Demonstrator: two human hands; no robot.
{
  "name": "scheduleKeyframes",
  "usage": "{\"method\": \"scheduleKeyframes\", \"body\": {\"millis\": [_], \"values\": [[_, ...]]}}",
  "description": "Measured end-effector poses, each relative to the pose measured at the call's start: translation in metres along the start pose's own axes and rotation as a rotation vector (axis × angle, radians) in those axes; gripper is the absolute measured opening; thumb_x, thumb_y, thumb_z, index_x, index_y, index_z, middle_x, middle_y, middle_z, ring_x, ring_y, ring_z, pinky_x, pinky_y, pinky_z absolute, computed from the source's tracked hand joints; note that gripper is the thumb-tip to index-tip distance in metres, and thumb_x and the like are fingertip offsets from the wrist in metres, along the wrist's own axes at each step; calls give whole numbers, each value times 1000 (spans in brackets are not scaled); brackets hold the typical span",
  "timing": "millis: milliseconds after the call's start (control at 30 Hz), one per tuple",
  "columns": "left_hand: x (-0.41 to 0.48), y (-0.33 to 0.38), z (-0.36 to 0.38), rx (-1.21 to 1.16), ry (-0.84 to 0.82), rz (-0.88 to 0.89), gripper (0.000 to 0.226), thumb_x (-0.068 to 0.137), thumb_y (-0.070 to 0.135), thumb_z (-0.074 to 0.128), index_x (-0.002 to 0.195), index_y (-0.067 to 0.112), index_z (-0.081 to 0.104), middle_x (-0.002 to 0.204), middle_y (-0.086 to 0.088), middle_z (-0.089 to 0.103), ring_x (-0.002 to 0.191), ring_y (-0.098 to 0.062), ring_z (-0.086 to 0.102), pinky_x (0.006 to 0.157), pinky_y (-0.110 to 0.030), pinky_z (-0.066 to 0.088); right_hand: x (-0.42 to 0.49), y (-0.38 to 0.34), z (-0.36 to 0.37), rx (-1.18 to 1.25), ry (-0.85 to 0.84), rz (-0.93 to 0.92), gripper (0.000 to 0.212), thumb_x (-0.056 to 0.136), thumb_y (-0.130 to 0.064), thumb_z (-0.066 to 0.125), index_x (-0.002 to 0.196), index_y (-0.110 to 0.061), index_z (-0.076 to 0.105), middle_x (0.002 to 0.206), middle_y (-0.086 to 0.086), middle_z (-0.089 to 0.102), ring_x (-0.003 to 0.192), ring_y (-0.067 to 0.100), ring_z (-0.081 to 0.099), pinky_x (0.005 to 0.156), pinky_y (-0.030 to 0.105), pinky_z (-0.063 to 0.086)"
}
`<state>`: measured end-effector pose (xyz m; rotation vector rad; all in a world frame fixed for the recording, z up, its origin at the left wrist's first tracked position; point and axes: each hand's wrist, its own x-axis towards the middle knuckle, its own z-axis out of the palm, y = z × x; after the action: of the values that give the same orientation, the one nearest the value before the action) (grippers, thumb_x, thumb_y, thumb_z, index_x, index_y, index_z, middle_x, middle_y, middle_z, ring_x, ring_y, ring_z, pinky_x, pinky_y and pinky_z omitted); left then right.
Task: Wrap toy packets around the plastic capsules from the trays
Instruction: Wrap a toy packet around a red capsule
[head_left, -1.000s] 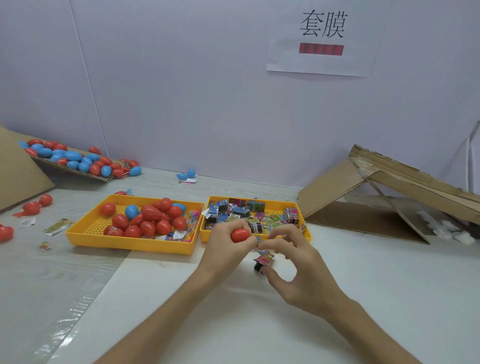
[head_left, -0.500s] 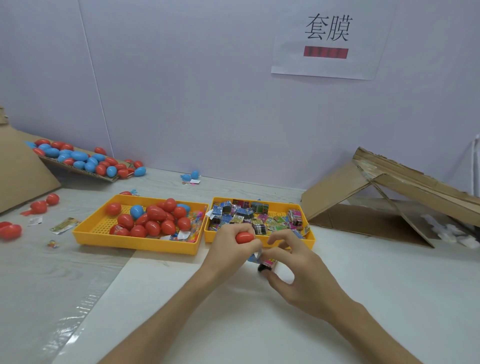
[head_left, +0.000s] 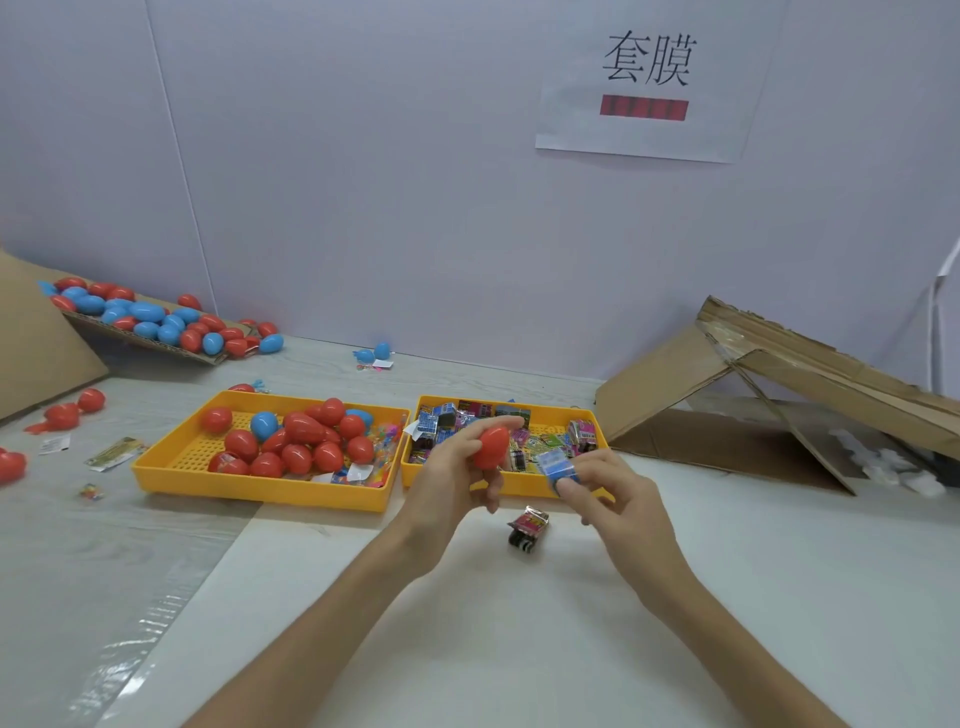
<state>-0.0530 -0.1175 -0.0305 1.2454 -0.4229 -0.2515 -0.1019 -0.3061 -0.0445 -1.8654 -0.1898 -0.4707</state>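
One red capsule in left hand, one blue packet in right hand

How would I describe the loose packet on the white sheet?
Find the right yellow tray, the one full of packets. Just in front of it, on the white sheet, lies a single packet. Unlike those, it sits alone, pink on top, black at its near end.

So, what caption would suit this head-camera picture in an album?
Left hand holds a red capsule while the right hand pinches a blue toy packet in front of two yellow trays.
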Motion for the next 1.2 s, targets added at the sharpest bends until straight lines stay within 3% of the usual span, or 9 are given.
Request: {"method": "scheduleKeyframes", "body": {"millis": [100,200,333,433,567,833,1033,1200], "values": [[-1,0,1,37,-16,-15,41,104,6,36,129,19,65,92,-8,59,69,-17,54,65,-30,48,3,-1,-6,188,10,83,13,90,-8,66,79,-5,71,87,9,56,68,18,48,60,25,41],[-2,-4,2,107,-58,16,37,101,5,52,134,18,62,102,-9,63,79,-17,63,74,-29,55,3,-2,-8,277,-12,127,26,83,-27,67,83,-1,69,74,8,51,64,18,45,62,28,40],[-4,-5,1,157,-51,49,31,94,5,66,124,10,61,105,-12,70,85,-21,70,78,-30,57,3,-1,-7,294,-23,126,35,78,-36,69,86,-2,70,69,12,51,63,18,46,62,29,40],[-3,-4,1,95,-58,-2,21,98,5,59,118,0,60,94,-9,72,81,-22,69,76,-30,57,3,0,-6,289,-24,114,33,77,-39,70,86,-7,72,68,12,53,63,18,47,61,29,42],[-3,-5,2,79,-94,-34,19,103,10,51,115,9,65,84,-10,73,76,-23,66,75,-29,57,3,1,-7,287,-44,96,31,78,-36,70,83,-6,70,70,14,53,63,19,47,60,29,42],[-3,-8,4,68,-142,-31,24,97,26,56,116,18,68,83,-9,69,76,-24,62,70,-30,55,2,0,-7,244,-133,45,19,86,-29,75,85,-10,73,66,6,56,61,14,50,58,22,45],[-3,-8,1,72,-141,-7,25,104,14,47,122,8,64,83,-14,64,77,-29,57,72,-33,54,4,4,-9,241,-71,64,16,93,-19,67,81,-8,70,69,14,57,62,19,49,60,28,43],[-4,-8,2,81,-158,2,23,104,13,47,118,10,65,88,-16,61,73,-23,61,70,-31,55,4,3,-9,264,-108,69,20,87,-28,74,83,-9,72,70,13,58,62,18,50,60,26,44]]}}
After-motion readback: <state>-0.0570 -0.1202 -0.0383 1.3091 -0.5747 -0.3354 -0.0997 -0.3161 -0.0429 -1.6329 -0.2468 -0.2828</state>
